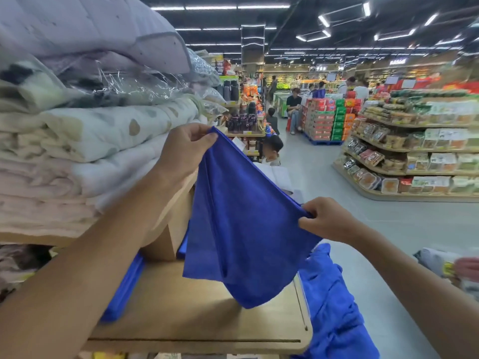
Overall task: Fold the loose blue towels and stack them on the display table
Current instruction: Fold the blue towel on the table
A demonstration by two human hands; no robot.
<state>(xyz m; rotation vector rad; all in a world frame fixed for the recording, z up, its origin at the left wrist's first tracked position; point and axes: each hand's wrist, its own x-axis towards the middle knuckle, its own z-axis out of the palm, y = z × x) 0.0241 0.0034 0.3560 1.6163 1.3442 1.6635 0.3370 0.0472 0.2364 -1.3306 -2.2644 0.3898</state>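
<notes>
Supermarket aisle with grey floor [388,229]; tiered shelving of packaged food [414,156] at 3 o'clock in the view.

- Pale wooden display surface [197,314]: at 6 o'clock, with a rounded right corner.
- Royal-blue terry towel [241,229]: held in the air at centre view, spread between both hands. Its top edge slopes from 11 o'clock down to 3 o'clock. The lower tip droops over the surface; contact cannot be told.
- Left hand [184,149]: at the towel's 11 o'clock, pinching the upper corner between thumb and fingers.
- Right hand [324,218]: at the towel's 3 o'clock, fingers curled round the other corner.
- Flat folded blue towels [124,288]: on the surface at the held towel's 8 o'clock, partly hidden by the left forearm.
- Rumpled heap of loose blue towels [334,307]: at 5 o'clock, just off the surface's right edge. What bears it is hidden.
- Stacked quilts in cream, pink and lilac [90,141]: at 9 to 11 o'clock on an upper shelf, some wrapped in clear plastic.
</notes>
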